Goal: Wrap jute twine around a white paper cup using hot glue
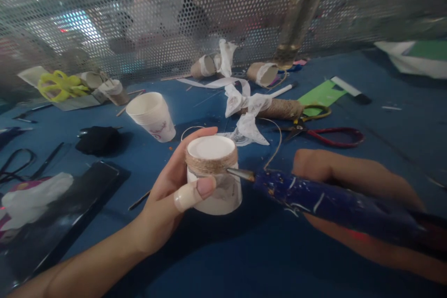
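Slender dark-blue glue gun with a metal nozzle is gripped in the right hand, its tip at or just beside the brown twine on an upside-down white paper cup, which the left hand clasps above the blue table. Twine rings only the upper part; the larger lower wall appears uncovered. Farther back, twine-wrapped cups with white trim look more complete

The cup hides part of the left hand. The glue gun is cut off by the right edge. Detail behind the mesh is blurred.
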The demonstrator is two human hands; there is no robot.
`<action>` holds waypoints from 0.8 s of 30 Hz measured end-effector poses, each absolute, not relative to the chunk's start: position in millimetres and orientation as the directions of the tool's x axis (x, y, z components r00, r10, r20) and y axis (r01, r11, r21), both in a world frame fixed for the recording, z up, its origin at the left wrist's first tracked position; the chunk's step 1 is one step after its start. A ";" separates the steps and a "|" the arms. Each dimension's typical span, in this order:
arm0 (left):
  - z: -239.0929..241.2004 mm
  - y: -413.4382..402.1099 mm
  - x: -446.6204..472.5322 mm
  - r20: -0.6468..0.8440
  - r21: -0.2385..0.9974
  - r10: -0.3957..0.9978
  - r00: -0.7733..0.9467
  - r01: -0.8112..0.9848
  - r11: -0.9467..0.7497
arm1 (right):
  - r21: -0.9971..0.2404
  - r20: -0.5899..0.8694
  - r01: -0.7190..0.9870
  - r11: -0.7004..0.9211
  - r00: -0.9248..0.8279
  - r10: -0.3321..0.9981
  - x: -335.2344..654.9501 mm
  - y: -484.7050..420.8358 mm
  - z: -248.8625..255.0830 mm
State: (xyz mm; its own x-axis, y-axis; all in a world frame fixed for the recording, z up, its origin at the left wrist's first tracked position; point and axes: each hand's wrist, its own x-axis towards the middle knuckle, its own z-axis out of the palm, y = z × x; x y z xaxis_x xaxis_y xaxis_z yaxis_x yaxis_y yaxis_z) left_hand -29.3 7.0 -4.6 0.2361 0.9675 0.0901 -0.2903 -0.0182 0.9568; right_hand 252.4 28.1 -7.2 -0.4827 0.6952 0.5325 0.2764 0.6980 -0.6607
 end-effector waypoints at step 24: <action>-0.7 5.0 -28.8 0.143 0.942 0.973 0.184 -0.328 -0.076 | -0.649 0.502 0.368 0.666 -0.451 0.738 251.6 28.9 -2.9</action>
State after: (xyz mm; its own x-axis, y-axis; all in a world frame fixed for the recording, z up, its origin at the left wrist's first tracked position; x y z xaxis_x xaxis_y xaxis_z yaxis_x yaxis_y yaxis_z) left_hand -28.8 5.0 -0.7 0.1841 0.9725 0.1426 -0.3282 -0.0759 0.9416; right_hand 251.6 28.9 -2.9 -0.4511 0.7380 0.5019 0.3680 0.6661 -0.6488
